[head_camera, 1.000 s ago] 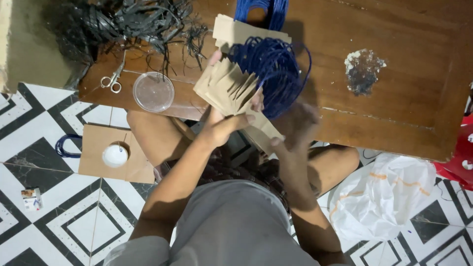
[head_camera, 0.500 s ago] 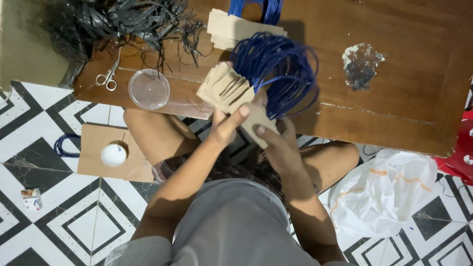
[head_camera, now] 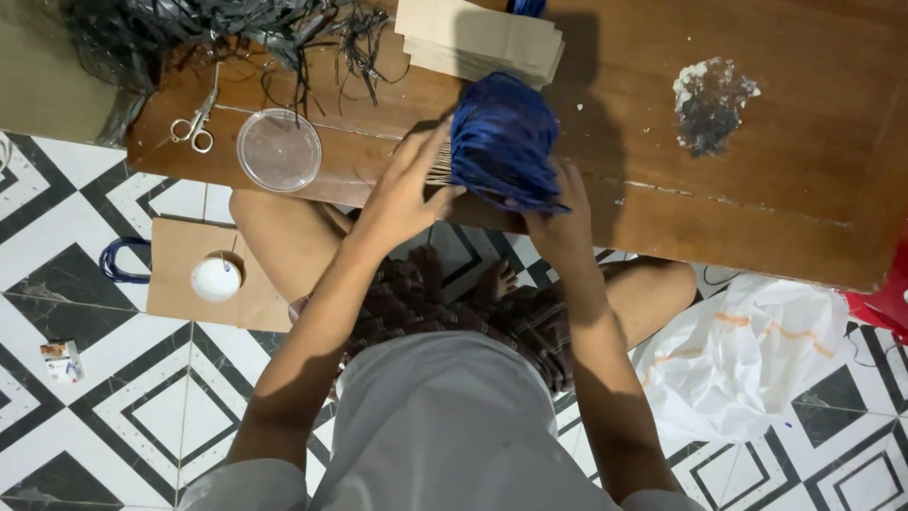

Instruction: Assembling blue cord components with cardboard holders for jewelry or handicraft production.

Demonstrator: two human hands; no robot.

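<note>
We sit cross-legged on the patterned tile floor (head_camera: 113,378) at the near edge of a low wooden table (head_camera: 757,189). Since a moment ago the fanned brown paper pieces have been squared together and turned edge-on, so the bundle of blue cords (head_camera: 501,142) now covers them almost wholly; only a thin sliver of paper edges shows at its left side. To us that reads as gathering the stack into one tidy block.

Our left hand (head_camera: 407,189) lies with fingers spread against the left side of the bundle, pressing rather than gripping. Our right hand (head_camera: 558,222) cups it from below and the right, fingers curled around it, so the bundle rests on the table edge between both hands.

Behind it lies a stack of brown paper sheets (head_camera: 478,43), just beyond the cords. Further left are a tangle of black strips (head_camera: 189,28), a clear round lid (head_camera: 279,149) and small scissors (head_camera: 194,121), all well apart from the hands. A white plastic bag (head_camera: 747,360) lies on the floor at right.
</note>
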